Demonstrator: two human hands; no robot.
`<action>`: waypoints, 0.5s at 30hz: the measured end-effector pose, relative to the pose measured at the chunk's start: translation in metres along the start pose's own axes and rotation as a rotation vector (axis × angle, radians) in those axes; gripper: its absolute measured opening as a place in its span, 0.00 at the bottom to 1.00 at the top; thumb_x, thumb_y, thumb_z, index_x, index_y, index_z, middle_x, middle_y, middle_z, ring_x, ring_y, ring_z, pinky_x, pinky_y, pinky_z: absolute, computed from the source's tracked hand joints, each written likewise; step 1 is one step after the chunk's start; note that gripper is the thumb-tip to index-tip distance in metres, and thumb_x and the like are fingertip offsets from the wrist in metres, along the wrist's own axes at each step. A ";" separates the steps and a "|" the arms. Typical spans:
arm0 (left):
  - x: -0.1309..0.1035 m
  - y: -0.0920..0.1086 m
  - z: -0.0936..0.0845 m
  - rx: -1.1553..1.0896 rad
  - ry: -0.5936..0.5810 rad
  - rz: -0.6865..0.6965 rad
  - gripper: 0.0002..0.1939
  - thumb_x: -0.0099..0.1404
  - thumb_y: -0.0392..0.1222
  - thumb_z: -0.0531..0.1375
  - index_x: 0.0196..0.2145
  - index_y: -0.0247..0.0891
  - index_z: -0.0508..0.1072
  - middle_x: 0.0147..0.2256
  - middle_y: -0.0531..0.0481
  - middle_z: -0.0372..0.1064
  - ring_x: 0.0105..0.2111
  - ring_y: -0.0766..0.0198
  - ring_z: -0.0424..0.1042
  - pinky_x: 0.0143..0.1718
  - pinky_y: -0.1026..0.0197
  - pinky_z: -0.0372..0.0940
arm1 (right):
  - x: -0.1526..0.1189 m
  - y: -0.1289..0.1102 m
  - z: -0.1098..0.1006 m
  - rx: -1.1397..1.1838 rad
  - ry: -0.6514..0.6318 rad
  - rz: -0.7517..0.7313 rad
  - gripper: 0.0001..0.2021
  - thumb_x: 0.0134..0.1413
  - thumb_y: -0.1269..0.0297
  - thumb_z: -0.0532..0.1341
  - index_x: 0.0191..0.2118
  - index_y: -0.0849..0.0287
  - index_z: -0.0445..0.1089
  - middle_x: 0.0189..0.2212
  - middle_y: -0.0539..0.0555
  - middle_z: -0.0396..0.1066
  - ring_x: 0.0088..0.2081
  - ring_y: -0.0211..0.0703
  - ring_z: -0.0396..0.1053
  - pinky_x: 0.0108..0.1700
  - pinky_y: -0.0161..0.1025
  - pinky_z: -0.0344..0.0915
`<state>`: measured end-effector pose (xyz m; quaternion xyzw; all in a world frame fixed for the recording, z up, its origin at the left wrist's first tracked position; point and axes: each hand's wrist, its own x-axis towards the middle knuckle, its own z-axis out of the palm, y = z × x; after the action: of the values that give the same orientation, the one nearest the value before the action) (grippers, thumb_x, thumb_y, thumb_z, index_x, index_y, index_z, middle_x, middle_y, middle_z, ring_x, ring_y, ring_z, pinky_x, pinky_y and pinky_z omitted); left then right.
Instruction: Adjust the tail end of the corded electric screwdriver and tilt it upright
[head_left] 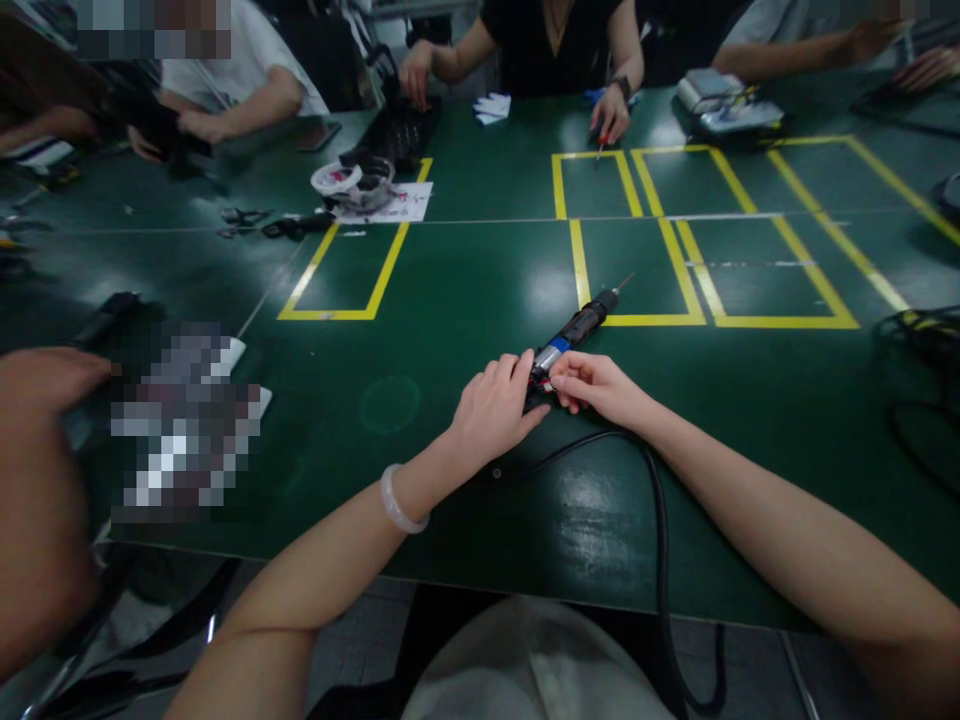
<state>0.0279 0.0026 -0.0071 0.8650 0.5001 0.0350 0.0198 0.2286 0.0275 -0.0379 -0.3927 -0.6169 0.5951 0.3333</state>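
Note:
A black electric screwdriver [581,325] with a silver and blue section lies on the green table, its thin bit pointing up and to the right. My left hand [495,410] is wrapped over its rear end. Beside it, my right hand [589,382] pinches at small red and white parts by the tool's rear; their exact shape is too small to tell. From under my hands a black cable [658,500] curves right and drops over the front edge.
Yellow tape [652,320] marks rectangles on the green table [450,350]. Rolls of tape [337,180] sit on paper at the back left. Another person's arm [37,500] reaches in at left. Black cables [919,345] lie at right. People sit opposite.

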 end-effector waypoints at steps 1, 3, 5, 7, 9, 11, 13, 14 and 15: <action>0.000 0.000 0.000 -0.005 0.001 0.001 0.35 0.70 0.54 0.60 0.66 0.33 0.56 0.54 0.38 0.65 0.51 0.50 0.69 0.46 0.54 0.67 | 0.001 -0.001 -0.001 0.014 -0.008 0.013 0.18 0.56 0.47 0.66 0.34 0.59 0.67 0.20 0.47 0.69 0.20 0.33 0.64 0.23 0.32 0.60; 0.000 -0.001 0.001 -0.014 0.000 -0.001 0.35 0.70 0.53 0.61 0.66 0.33 0.56 0.54 0.39 0.65 0.51 0.51 0.69 0.46 0.54 0.67 | 0.001 -0.003 -0.002 0.029 -0.013 0.022 0.19 0.56 0.46 0.67 0.33 0.59 0.67 0.20 0.47 0.69 0.20 0.33 0.64 0.23 0.32 0.59; 0.000 -0.001 0.001 -0.023 -0.003 -0.003 0.35 0.70 0.53 0.61 0.66 0.34 0.56 0.54 0.39 0.65 0.50 0.51 0.68 0.46 0.54 0.68 | 0.001 -0.005 -0.002 0.039 -0.013 0.022 0.20 0.56 0.45 0.67 0.33 0.59 0.67 0.20 0.47 0.69 0.20 0.33 0.64 0.23 0.32 0.59; 0.001 -0.001 0.001 -0.032 -0.002 -0.003 0.35 0.70 0.53 0.61 0.66 0.34 0.56 0.54 0.39 0.65 0.51 0.51 0.68 0.46 0.54 0.68 | 0.001 -0.005 -0.002 0.044 -0.011 0.018 0.20 0.56 0.45 0.67 0.33 0.59 0.67 0.20 0.47 0.69 0.20 0.33 0.64 0.23 0.32 0.58; 0.001 -0.001 0.001 -0.043 -0.004 -0.004 0.35 0.70 0.53 0.61 0.66 0.35 0.55 0.55 0.39 0.65 0.51 0.51 0.68 0.47 0.53 0.68 | 0.001 -0.004 -0.001 0.051 -0.003 0.007 0.20 0.56 0.45 0.67 0.34 0.59 0.67 0.20 0.47 0.69 0.20 0.33 0.64 0.23 0.32 0.59; 0.000 -0.003 0.000 -0.059 -0.013 -0.004 0.35 0.70 0.53 0.61 0.66 0.35 0.55 0.55 0.39 0.64 0.52 0.51 0.68 0.47 0.53 0.68 | 0.000 -0.002 0.000 0.057 0.013 -0.018 0.20 0.55 0.46 0.69 0.36 0.59 0.69 0.21 0.47 0.68 0.21 0.34 0.64 0.24 0.32 0.60; 0.000 -0.004 0.000 -0.082 -0.027 -0.001 0.35 0.70 0.53 0.61 0.67 0.36 0.55 0.56 0.40 0.64 0.53 0.51 0.68 0.47 0.53 0.69 | -0.001 0.001 0.001 0.050 0.037 -0.061 0.19 0.53 0.48 0.70 0.37 0.59 0.70 0.24 0.48 0.70 0.23 0.34 0.65 0.26 0.33 0.63; 0.000 -0.005 0.000 -0.095 -0.032 0.001 0.35 0.70 0.53 0.61 0.67 0.36 0.55 0.56 0.40 0.64 0.53 0.51 0.67 0.47 0.53 0.69 | -0.002 0.003 0.001 0.031 0.043 -0.083 0.18 0.53 0.49 0.70 0.38 0.59 0.71 0.25 0.48 0.70 0.24 0.35 0.66 0.27 0.34 0.64; -0.001 -0.006 0.000 -0.107 -0.034 0.003 0.35 0.70 0.53 0.61 0.67 0.36 0.54 0.57 0.40 0.63 0.53 0.51 0.67 0.47 0.53 0.69 | -0.003 0.004 0.001 0.000 0.053 -0.110 0.17 0.54 0.51 0.70 0.38 0.59 0.73 0.26 0.49 0.71 0.25 0.36 0.67 0.28 0.34 0.64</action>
<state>0.0220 0.0053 -0.0072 0.8639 0.4959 0.0471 0.0746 0.2291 0.0244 -0.0419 -0.3737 -0.6286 0.5654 0.3816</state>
